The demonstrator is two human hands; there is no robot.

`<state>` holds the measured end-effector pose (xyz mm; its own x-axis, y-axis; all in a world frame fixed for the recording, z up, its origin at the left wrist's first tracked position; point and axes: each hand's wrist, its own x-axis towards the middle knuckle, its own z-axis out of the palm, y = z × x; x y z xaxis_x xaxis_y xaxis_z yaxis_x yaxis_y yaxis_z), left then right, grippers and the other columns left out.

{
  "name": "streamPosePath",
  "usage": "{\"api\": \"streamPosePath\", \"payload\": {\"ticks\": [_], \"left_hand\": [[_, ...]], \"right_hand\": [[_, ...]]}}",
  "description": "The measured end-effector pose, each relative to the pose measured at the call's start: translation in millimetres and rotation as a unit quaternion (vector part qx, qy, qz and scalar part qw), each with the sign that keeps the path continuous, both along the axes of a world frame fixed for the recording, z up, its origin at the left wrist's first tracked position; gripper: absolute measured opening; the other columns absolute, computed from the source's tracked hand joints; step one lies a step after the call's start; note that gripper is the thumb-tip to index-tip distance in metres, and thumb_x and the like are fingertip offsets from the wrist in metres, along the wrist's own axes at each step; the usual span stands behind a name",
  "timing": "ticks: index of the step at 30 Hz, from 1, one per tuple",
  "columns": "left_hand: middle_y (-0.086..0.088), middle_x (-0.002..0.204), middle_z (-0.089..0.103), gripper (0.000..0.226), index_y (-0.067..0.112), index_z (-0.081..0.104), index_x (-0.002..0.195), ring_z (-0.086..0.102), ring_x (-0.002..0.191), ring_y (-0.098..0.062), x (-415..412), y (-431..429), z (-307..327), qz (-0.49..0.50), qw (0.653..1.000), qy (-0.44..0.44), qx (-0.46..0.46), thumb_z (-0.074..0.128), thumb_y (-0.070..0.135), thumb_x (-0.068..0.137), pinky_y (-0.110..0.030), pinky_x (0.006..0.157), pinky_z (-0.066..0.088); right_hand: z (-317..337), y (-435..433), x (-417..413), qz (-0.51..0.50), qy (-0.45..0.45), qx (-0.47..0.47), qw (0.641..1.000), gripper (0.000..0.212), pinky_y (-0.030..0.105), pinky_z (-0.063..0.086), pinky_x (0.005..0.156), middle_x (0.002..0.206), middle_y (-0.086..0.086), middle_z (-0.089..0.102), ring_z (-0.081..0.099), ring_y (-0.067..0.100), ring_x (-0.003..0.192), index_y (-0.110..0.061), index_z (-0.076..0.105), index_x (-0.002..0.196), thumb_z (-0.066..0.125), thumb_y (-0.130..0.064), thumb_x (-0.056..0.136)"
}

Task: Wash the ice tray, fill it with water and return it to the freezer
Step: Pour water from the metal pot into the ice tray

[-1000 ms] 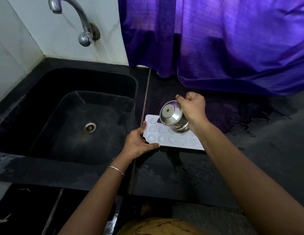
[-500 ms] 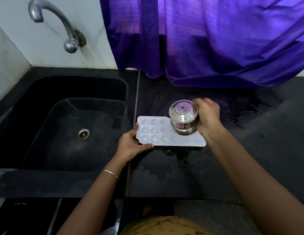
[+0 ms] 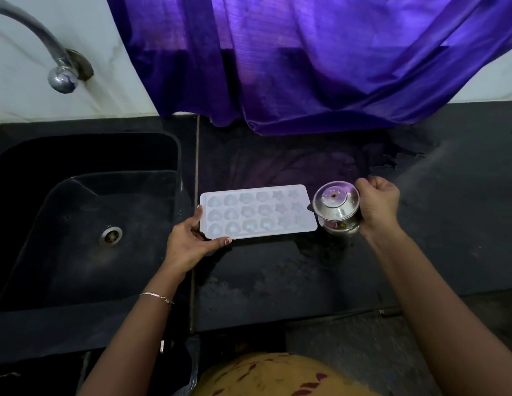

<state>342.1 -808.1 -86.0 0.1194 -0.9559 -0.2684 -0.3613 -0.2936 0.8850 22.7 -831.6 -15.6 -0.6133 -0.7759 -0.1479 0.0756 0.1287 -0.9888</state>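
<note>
Head view: shows the tray flat on the wet counter, just right of the sink, cells up. Shows the left hand holding the tray's left end, thumb laid along the near edge, fingers at the short side. Shows the right hand curled round a small steel pot, just beside the tray's right end; cannot tell whether pot and rim touch, or whether the pot rests on the counter. A second ago: tipped over the cells, near the tray's middle. Half a second ago: levelled out above the right end. Now: off the tray altogether, to its right. Reads as pouring finished and the pot being drawn aside. Looks glossy in several cells, yet cannot confirm how full each stands, least of all the pale right-hand ones. Puts the task, on this evidence, at the end of filling, with only the trip to the freezer left. Calls next for setting the pot down, freeing the right hand for the far end, then lifting level with both hands. Risks spilling from shallow cells at any tilt, more so on a wet, slick counter. Beyond that: tap not running, purple curtain hanging behind.
</note>
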Motion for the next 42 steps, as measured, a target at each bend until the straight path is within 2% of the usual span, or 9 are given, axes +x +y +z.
{"api": "streamPosePath", "payload": {"ticks": [4,7,11,15,17,23,30,42], "left_hand": [[-0.001,0.091,0.073,0.105,0.012,0.041,0.145,0.064,0.071,-0.007,-0.2,0.5,-0.3,0.005,1.0,-0.004,-0.005,0.094,0.024,0.056,-0.025,0.076,0.057],[-0.004,0.094,0.073,0.104,0.011,0.041,0.145,0.064,0.075,-0.011,-1.0,1.3,0.2,0.007,1.0,-0.004,-0.007,0.093,0.023,0.056,-0.027,0.078,0.058],[0.002,0.091,0.069,0.102,0.009,0.04,0.146,0.062,0.076,-0.01,-3.5,2.3,2.2,0.006,1.0,0.011,-0.008,0.092,0.017,0.058,-0.011,0.062,0.054],[-0.002,0.089,0.067,0.103,0.009,0.04,0.146,0.058,0.071,-0.01,-3.6,2.6,2.9,0.001,1.0,0.005,-0.009,0.092,0.019,0.057,-0.014,0.062,0.055],[0.002,0.09,0.068,0.101,0.008,0.04,0.145,0.059,0.07,-0.008,-4.2,3.1,3.5,0.001,1.0,0.007,-0.008,0.092,0.015,0.058,-0.011,0.06,0.053],[0.002,0.093,0.067,0.103,0.008,0.04,0.146,0.062,0.081,-0.013,-3.9,2.8,4.2,0.001,1.0,0.015,-0.007,0.092,0.016,0.058,-0.011,0.067,0.055],[0.007,0.099,0.066,0.099,0.005,0.038,0.145,0.061,0.079,-0.001,-6.5,4.4,7.6,0.002,0.999,0.037,-0.005,0.09,0.007,0.061,-0.005,0.062,0.05],[0.011,0.095,0.066,0.098,0.005,0.039,0.145,0.062,0.08,-0.001,-6.7,4.8,8.3,0.002,0.999,0.046,-0.008,0.09,0.007,0.061,-0.005,0.059,0.048]], "right_hand": [[-3.6,7.0,-6.5,-0.013,0.011,-0.003,1.0,0.043,0.021,0.025,0.04,0.047,-0.008,0.027,0.024,0.005,0.042,-0.021,0.027,0.056,0.052,0.004,0.079],[-5.6,9.0,-8.8,-0.019,0.024,-0.002,1.0,0.043,0.02,0.025,0.04,0.051,-0.004,0.027,0.024,0.003,0.04,-0.02,0.027,0.057,0.053,0.004,0.08],[-6.9,7.7,-8.2,-0.016,0.046,-0.001,0.999,0.043,0.02,0.025,0.04,0.053,-0.003,0.027,0.024,0.002,0.039,-0.02,0.027,0.056,0.053,0.004,0.081],[-8.0,2.6,-8.3,-0.014,0.063,0.0,0.998,0.044,0.02,0.025,0.041,0.052,-0.003,0.027,0.023,0.002,0.04,-0.02,0.027,0.056,0.054,0.004,0.081],[-8.8,0.6,-7.6,-0.006,0.077,-0.003,0.997,0.044,0.019,0.024,0.04,0.052,-0.003,0.026,0.022,0.001,0.039,-0.019,0.027,0.056,0.054,0.005,0.08],[-13.3,-5.2,-6.4,0.011,0.128,0.005,0.992,0.041,0.029,0.024,0.05,0.055,0.0,0.026,0.024,0.015,0.055,-0.02,0.028,0.055,0.056,0.0,0.077],[-14.7,-8.1,-4.3,0.013,0.159,0.02,0.987,0.037,0.03,0.025,0.052,0.055,0.0,0.027,0.025,0.016,0.057,-0.021,0.029,0.055,0.056,-0.004,0.075],[-15.1,-10.8,-2.9,0.015,0.157,0.037,0.987,0.036,0.033,0.029,0.054,0.053,-0.001,0.03,0.029,0.019,0.06,-0.022,0.03,0.053,0.057,-0.008,0.072]]}}
